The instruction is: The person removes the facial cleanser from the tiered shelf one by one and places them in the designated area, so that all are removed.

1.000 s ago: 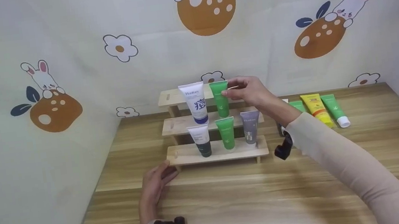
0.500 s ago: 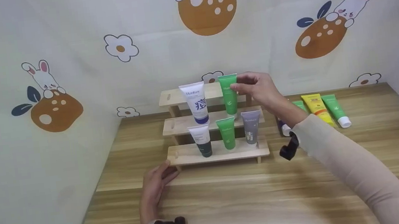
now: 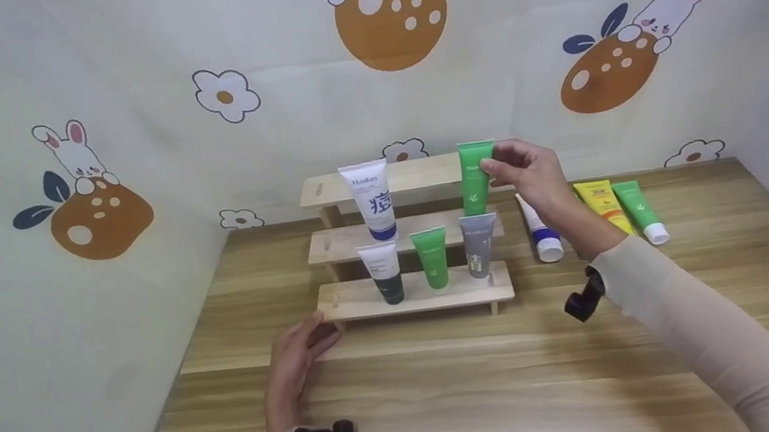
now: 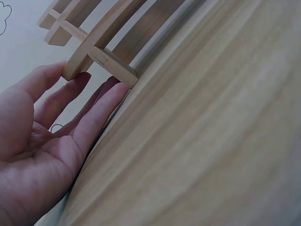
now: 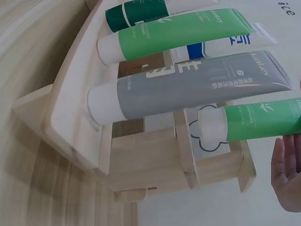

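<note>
In the head view my right hand [image 3: 532,172] pinches a green squeeze tube [image 3: 475,179] near its upper end, cap down, at the right end of the middle shelf. The right wrist view has its white cap [image 5: 213,123] close above that shelf. My left hand [image 3: 295,363] holds the lower left corner of the three-tier wooden display stand [image 3: 359,310], thumb at the shelf's end and fingers by the leg [image 4: 113,66]. A white-and-blue tube [image 3: 371,199] stands on the middle shelf. The bottom shelf bears a white-and-dark-green tube [image 3: 384,275], a green tube [image 3: 433,258] and a grey tube [image 3: 480,247].
Right of the stand, a white-and-blue tube [image 3: 540,230], a yellow tube [image 3: 603,205] and a green tube [image 3: 639,209] lie on the wooden table [image 3: 436,393]. My right forearm partly covers this group. A printed cloth [image 3: 300,123] hangs close behind the stand.
My right hand has carried the green tube rightward along the middle shelf, from beside the white-and-blue tube to the shelf's right end. The left hand keeps its place on the stand.
</note>
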Demonstrator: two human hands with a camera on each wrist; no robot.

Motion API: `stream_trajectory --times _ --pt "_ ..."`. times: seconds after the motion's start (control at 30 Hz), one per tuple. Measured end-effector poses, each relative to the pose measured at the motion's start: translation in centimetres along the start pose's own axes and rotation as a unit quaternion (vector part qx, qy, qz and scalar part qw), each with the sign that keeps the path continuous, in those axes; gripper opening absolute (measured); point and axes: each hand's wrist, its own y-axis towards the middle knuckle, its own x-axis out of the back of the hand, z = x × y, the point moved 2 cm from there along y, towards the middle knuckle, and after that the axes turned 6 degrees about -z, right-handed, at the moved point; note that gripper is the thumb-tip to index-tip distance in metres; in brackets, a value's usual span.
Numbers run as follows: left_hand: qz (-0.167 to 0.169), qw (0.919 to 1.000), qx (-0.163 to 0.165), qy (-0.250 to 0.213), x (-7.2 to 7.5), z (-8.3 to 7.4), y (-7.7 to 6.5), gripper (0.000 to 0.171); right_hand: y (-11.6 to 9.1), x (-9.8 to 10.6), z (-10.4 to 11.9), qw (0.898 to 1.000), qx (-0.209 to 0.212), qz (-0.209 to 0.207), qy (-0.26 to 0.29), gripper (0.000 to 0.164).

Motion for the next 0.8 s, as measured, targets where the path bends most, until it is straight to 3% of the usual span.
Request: stream_trajectory --times 0.47,0.7,0.8 --pt "0.011 0.9999 -0.003 0.000 0.1 -0.2 0.2 0.033 -1.3 4.4 -1.3 0.998 -0.003 -0.049 0.025 0.029" --pt "0.015 0.9998 -0.007 -0.007 0.1 0.0 0.3 0.030 -2.2 7.2 -2.2 0.991 -0.030 -0.056 0.115 0.029" --pt "0.010 0.9999 -0.002 -0.012 0.1 0.1 0.3 0.029 -2.5 8.4 -2.4 0.990 -0.032 -0.062 0.126 0.031"
